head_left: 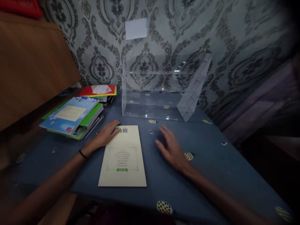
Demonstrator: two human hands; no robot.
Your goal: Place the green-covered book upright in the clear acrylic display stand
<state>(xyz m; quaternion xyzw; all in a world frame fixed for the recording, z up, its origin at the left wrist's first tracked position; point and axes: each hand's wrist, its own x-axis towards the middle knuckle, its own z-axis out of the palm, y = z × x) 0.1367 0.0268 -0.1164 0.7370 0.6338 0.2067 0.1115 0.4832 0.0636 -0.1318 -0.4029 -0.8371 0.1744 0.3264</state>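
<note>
Scanning from the left edge of the frame, I find a brown wooden panel (30,65) with a red thing (22,7) cut off at the upper left corner; I cannot make out what that is. Just right of it, on the blue tablecloth (211,156), a stack of books (72,117) lies with a light blue cover on top, and behind it a second pile is topped by a red and yellow book (98,90); the titles are too small to read. My left hand (106,134) rests flat, fingers together, its fingertips on the upper left corner of the cream booklet (123,156), which lies at lower centre with its printed text too dim to read. Above centre, a clear acrylic shelf (161,87) stands against the patterned wallpaper, and I see nothing but the cloth's dots through its compartments. A pale note (136,28) is stuck on the wall above it. My right hand (172,148), blurred, hovers spread over the cloth right of the booklet, not touching it. Far right falls into darkness.
</note>
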